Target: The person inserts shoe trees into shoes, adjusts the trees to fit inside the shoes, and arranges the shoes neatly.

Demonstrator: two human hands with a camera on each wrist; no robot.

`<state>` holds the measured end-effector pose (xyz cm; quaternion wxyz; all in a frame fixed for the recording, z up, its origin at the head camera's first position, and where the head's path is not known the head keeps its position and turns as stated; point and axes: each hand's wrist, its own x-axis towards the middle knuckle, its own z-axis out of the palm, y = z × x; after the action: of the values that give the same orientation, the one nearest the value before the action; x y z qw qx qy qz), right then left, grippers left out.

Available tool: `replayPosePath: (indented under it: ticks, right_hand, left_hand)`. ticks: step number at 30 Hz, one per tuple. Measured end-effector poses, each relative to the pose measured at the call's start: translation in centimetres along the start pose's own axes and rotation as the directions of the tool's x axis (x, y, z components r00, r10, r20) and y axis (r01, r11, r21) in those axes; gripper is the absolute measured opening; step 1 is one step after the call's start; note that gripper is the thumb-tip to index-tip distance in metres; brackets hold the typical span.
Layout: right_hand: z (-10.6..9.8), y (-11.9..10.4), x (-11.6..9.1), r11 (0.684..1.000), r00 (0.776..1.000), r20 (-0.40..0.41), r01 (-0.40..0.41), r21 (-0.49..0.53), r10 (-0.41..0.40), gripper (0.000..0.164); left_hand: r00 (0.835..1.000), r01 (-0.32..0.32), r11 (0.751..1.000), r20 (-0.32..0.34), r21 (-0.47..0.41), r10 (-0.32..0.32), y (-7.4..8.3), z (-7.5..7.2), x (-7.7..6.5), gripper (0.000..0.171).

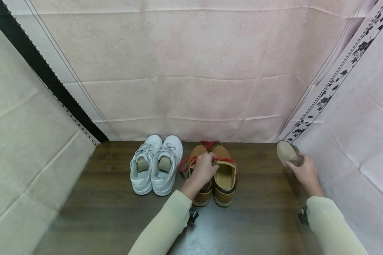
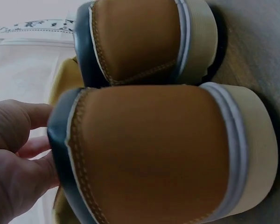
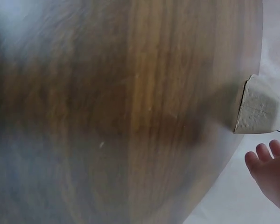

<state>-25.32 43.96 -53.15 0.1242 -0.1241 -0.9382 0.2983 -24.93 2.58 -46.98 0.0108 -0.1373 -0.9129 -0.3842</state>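
Note:
In the head view a pair of brown shoes with red laces [image 1: 225, 187] stands side by side. My left hand [image 1: 204, 168] holds the left brown shoe near its tongue and laces, covering much of its opening; in the left wrist view its fingertips pass behind the dark collar of the nearer brown shoe [image 2: 149, 149]. What they pinch there is hidden. At the far right, my right hand [image 1: 306, 173] holds a beige shoe insert [image 1: 286, 153], thumb and fingers on opposite sides of it. The right wrist view has several other fingertips [image 3: 263, 151] apart from the insert's edge.
White sneakers [image 1: 167, 163] stand left of the brown pair, with beige inserts [image 1: 142, 164] inside. Everything is on a dark wooden surface [image 1: 115, 219]. Pale cloth hangs at the back [image 1: 194, 71] and on both sides; the right cloth [image 1: 354, 152] is close to my right hand.

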Motion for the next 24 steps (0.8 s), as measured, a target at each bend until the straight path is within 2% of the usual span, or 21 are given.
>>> replayPosePath:
  ticks: [5,13,19,24]
  right_hand:
    - [0.2,0.1,0.4,1.000,1.000,0.011,-0.024,-0.014,0.024,0.075]
    - [1.1,-0.2,1.0,0.998,0.998,0.001,-0.055,-0.014,0.055,0.071]
    - [1.5,-0.2,1.3,0.994,0.994,-0.006,-0.108,0.003,0.108,0.070]
    - [1.8,0.5,1.4,0.990,0.989,-0.030,-0.143,0.017,0.143,0.065]
  left_hand:
    - [0.998,-0.057,0.998,-0.040,0.011,0.057,-0.3,0.3,0.2,0.012]
    - [0.991,-0.102,0.994,-0.079,0.042,0.105,-0.9,0.4,0.1,0.008]
    - [0.988,-0.108,0.993,-0.102,0.043,0.112,-1.2,0.7,0.2,0.006]
    - [0.989,-0.089,0.995,-0.113,0.040,0.093,-1.2,1.0,0.1,0.005]
